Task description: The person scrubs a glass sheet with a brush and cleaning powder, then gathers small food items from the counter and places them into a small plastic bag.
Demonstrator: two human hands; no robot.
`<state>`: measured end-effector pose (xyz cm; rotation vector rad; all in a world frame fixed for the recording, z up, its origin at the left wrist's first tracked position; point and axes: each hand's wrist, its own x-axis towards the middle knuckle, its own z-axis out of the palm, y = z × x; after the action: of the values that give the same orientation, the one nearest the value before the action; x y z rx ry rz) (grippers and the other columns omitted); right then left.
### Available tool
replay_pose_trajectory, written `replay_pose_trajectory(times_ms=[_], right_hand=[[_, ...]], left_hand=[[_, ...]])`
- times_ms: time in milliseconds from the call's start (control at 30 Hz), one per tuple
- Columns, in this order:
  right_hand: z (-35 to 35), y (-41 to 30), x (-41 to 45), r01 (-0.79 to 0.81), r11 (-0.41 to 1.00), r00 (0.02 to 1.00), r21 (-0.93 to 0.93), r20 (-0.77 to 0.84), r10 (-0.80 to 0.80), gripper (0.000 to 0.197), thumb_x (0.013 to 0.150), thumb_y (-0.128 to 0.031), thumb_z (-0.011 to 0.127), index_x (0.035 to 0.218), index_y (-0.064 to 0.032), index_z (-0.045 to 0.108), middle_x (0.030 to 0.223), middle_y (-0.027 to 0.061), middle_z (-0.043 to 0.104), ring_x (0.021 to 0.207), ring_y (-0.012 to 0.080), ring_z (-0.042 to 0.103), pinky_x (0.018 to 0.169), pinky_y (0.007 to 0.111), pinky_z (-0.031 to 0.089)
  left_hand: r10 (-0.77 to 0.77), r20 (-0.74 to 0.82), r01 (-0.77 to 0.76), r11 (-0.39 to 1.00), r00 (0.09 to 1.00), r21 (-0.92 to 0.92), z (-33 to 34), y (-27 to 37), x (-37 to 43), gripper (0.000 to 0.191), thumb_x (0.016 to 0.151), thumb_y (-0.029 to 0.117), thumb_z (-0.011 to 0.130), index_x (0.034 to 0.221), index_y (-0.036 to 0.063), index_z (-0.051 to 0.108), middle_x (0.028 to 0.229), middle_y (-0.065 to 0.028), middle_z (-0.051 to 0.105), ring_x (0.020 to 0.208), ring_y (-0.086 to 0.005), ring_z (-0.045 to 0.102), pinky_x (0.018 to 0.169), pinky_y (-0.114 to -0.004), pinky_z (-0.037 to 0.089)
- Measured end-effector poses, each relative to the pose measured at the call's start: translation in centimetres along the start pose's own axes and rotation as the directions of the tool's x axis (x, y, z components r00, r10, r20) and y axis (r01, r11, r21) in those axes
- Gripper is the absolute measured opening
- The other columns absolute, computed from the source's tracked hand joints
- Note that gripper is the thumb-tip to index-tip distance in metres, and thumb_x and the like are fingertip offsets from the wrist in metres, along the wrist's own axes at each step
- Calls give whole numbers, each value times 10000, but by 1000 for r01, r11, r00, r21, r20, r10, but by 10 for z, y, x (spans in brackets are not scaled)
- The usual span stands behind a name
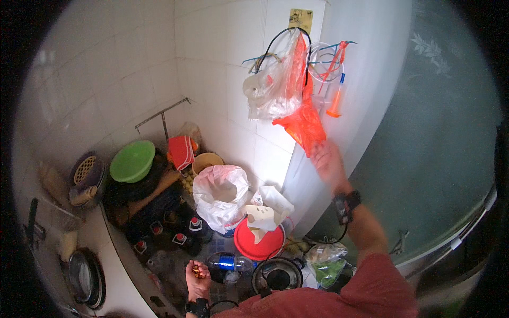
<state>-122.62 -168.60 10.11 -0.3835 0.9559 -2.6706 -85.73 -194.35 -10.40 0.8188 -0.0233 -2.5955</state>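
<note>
My right hand (326,159) reaches up to the lower tip of a red plastic bag (304,125) that hangs on the wall; the hand is blurred, and I cannot tell whether its fingers grip the bag. Beside this bag hang a clear plastic bag (274,97) and a black cable (274,37). Low down, my left hand (198,276) is curled palm-up around several small brown-gold pieces. A Pepsi bottle (230,263) lies on the floor to the right of the left hand. Both wrists wear black bands.
A bin lined with a white plastic bag (220,194) stands by the wall, near a round red lid (258,242). A metal pan (277,276) lies near my body. Dark bottles with red caps (180,238) and a green basin (133,161) are to the left; a frosted glass panel (429,139) is at right.
</note>
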Motion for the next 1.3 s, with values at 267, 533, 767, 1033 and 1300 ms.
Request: replay_pose_trajectory(times_ms=[267, 533, 767, 1033, 1300], right_hand=[[94, 47, -32, 57, 657, 928, -752, 282, 243, 248, 798, -59, 452, 1036, 9, 462, 758, 66, 538, 576, 93, 483, 519, 209, 396], [190, 12, 83, 680, -134, 691, -721, 692, -210, 237, 818, -175, 479, 1000, -35, 541, 869, 99, 591, 796, 193, 564, 714, 295, 443], [188, 12, 178, 462, -812, 763, -357, 627, 158, 184, 718, -117, 515, 853, -17, 591, 785, 188, 588, 776, 326, 568, 696, 364, 452], [178, 27, 179, 599, -751, 724, -278, 588, 359, 216, 720, -120, 499, 877, 2, 581, 895, 191, 577, 849, 331, 557, 741, 385, 438], [176, 17, 147, -222, 649, 926, -727, 51, 374, 289, 808, -198, 486, 1044, -39, 533, 989, 100, 577, 949, 177, 537, 764, 256, 446]], left_hand=[[35, -20, -34, 999, 999, 23, -12, 4, -1, 222, 850, 228, 449, 687, 80, 477, 606, -5, 478, 507, -91, 448, 405, -191, 351], [8, 26, -9, 999, 1000, 34, -21, 6, 4, 230, 847, 249, 451, 681, 95, 488, 625, 9, 491, 515, -91, 442, 430, -217, 331], [3, 35, -1, 999, 999, -49, -27, 8, 2, 228, 845, 234, 453, 688, 74, 493, 623, -9, 490, 519, -94, 441, 419, -212, 324], [54, -3, -54, 998, 999, -30, -42, 15, 3, 234, 844, 211, 454, 675, 55, 499, 621, -35, 497, 510, -109, 452, 419, -204, 360], [27, -3, -28, 998, 1000, -48, -44, 17, 7, 227, 846, 226, 462, 687, 69, 506, 616, -21, 495, 522, -100, 447, 422, -208, 358]])
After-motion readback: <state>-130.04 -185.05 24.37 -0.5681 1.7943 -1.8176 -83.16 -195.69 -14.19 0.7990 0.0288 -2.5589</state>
